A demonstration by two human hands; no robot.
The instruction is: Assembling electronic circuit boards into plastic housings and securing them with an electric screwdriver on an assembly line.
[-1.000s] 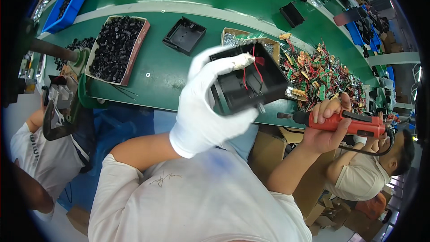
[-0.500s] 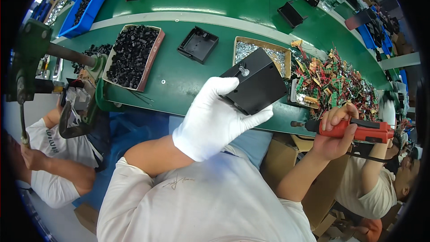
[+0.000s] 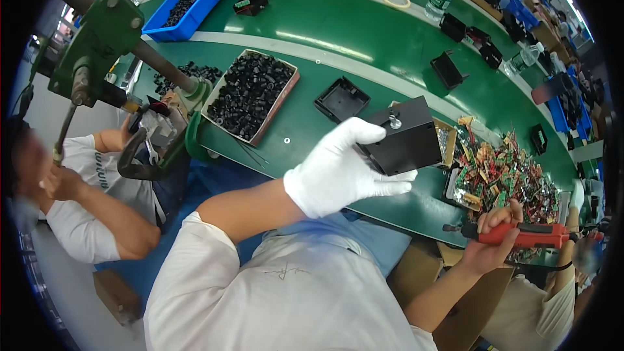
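My left hand (image 3: 328, 169), in a white glove, holds a black plastic box (image 3: 409, 140) between thumb and fingers above the bench. A small shiny metal piece (image 3: 394, 121) stands on the box's upper face, near my thumb. My bare right hand (image 3: 487, 250) grips a red electric screwdriver (image 3: 543, 236), its dark tip pointing left, apart from the box. Behind the box, a tray of small metal parts (image 3: 447, 142) is partly hidden. An open black case (image 3: 341, 99) lies on the bench just beyond my left hand.
A carton of black plastic parts (image 3: 250, 94) stands on the green bench (image 3: 296, 162). Wired circuit boards (image 3: 504, 172) are heaped at right. A green press (image 3: 97, 45) stands at left, with a co-worker (image 3: 104, 195) beside it. A blue bin (image 3: 192, 16) stands farther back.
The whole scene has shifted right and down as my view turned left. The black box is tilted a little differently in my left hand. My right hand still holds the screwdriver.
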